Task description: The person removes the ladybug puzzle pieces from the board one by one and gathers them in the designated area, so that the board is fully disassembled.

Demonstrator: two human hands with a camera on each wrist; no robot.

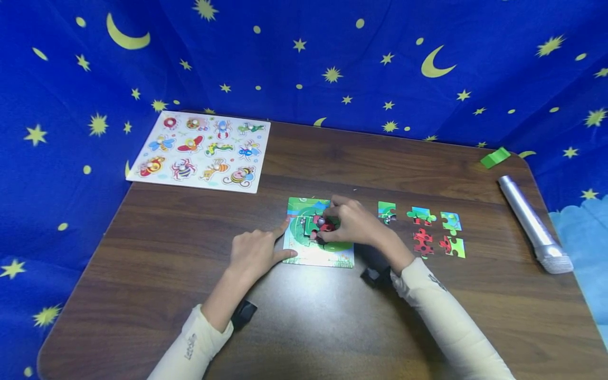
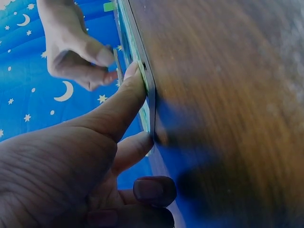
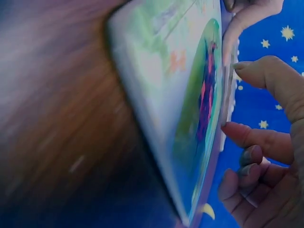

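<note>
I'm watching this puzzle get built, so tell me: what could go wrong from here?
The puzzle piece pinched by the right hand may not seat if it is turned wrong. The board might shift, as the left hand touches only its left side. The right sleeve could nudge the nearby loose pieces.

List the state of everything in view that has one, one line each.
Puzzle board: flat on the table, middle partly covered.
Left hand: thumb and index finger on the board's left edge.
Right hand: pinching a puzzle piece over the board; contact unclear.
Five loose pieces: lying unplaced, right of the board.
Insect board: lying far left, twelve insects showing.
Microphone: lying on its side; on/off unclear.
Green block: resting near the far right corner.
</note>
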